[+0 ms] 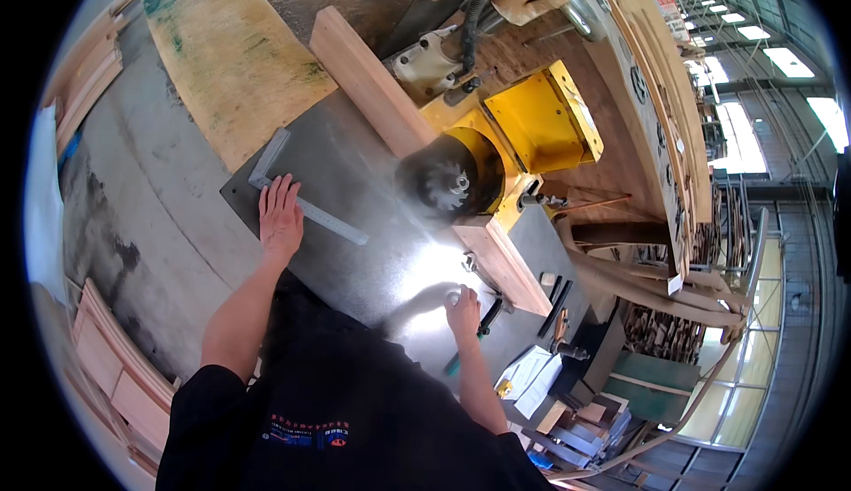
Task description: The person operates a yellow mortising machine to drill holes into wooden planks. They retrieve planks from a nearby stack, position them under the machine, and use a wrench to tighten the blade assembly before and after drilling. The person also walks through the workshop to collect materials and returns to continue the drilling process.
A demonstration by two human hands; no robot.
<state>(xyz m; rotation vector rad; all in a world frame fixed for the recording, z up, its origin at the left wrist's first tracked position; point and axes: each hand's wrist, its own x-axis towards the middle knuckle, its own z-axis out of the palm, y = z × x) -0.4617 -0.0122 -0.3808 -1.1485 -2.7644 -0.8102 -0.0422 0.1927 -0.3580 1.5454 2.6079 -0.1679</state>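
Observation:
My left hand [281, 223] lies across a metal try square [330, 219], its fingers stretched out flat over the blade near the corner. The square rests on the dark metal machine table [346, 159]. My right hand [464, 318] is closed at a small, round, shiny thing [454, 296] that I cannot name. That hand is low over the table beside a bright patch of light. Beyond both hands stands a toothed cutter head [446, 185] under a yellow guard [538, 123]. Wooden fence boards flank it, one on the far left [372, 83] and one on the near right [507, 261].
A stained plywood sheet [235, 57] adjoins the table's far left edge. Papers [529, 380] and black bars [556, 307] lie to the right. Stacked wooden panels [120, 362] stand at the lower left. A ribbed hose [483, 12] hangs above the machine.

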